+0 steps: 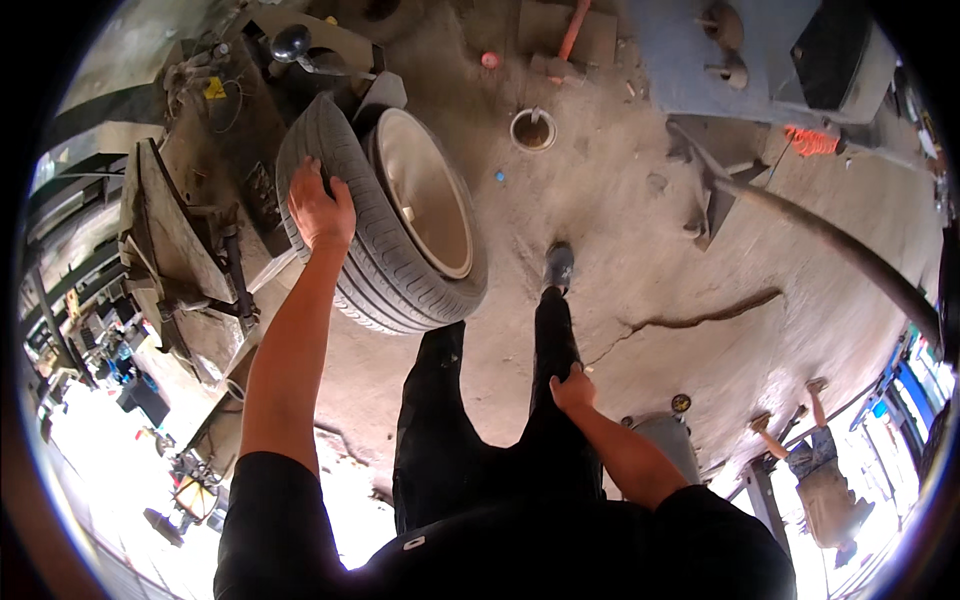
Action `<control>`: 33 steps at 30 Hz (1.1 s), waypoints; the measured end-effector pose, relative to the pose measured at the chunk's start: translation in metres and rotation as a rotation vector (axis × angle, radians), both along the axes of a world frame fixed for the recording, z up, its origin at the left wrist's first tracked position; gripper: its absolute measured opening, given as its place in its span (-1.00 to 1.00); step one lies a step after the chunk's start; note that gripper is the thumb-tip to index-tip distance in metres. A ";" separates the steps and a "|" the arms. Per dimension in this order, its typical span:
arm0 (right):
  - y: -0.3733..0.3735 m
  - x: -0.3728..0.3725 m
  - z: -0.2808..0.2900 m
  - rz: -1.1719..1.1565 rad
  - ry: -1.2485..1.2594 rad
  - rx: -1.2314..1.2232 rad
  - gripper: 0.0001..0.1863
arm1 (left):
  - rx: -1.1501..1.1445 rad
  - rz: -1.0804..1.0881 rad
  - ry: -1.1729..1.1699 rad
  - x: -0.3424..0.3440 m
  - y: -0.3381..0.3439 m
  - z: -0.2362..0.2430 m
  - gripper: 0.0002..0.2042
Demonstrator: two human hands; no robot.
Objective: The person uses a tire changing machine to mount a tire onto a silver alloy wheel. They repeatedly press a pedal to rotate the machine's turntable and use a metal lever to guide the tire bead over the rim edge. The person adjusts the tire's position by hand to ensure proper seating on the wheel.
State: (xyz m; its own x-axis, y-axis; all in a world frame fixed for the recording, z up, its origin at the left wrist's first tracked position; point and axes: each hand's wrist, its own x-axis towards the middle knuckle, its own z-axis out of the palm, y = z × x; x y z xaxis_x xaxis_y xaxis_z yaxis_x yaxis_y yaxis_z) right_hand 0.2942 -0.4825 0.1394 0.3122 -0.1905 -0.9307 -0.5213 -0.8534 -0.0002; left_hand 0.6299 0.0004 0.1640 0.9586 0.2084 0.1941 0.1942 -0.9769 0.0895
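Observation:
A car wheel [425, 195] with a black tire [375, 255] leans at a tilt in front of me, left of centre. My left hand [322, 205] lies on the tire's tread at its left side, thumb apart from the bent fingers, gripping it from outside. The wheel's round inner rim face is dusty and beige and turns toward the right. My right hand [573, 389] is closed beside my right thigh, against the black trouser leg [553, 350]. Whether anything is in its curled fingers is hidden.
A tire machine with a black knob [291, 43] stands behind the wheel. A tin [533, 130], an orange-handled hammer [575, 35] and a floor crack [715, 315] lie ahead. A grey machine [770, 60] and long hose [830, 235] are right. Another person [825, 490] is far right.

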 end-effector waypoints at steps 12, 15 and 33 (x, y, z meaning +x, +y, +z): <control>0.290 0.563 0.182 0.170 -2.003 0.730 -0.53 | -0.018 0.079 0.010 0.011 -0.017 0.004 -0.53; 0.340 0.590 0.210 0.602 -1.376 0.539 -0.70 | -0.008 0.106 0.025 0.013 -0.024 0.006 -0.54; 0.179 0.629 0.159 0.800 -1.425 0.199 -0.85 | -0.124 0.124 0.068 -0.118 -0.075 0.043 -0.48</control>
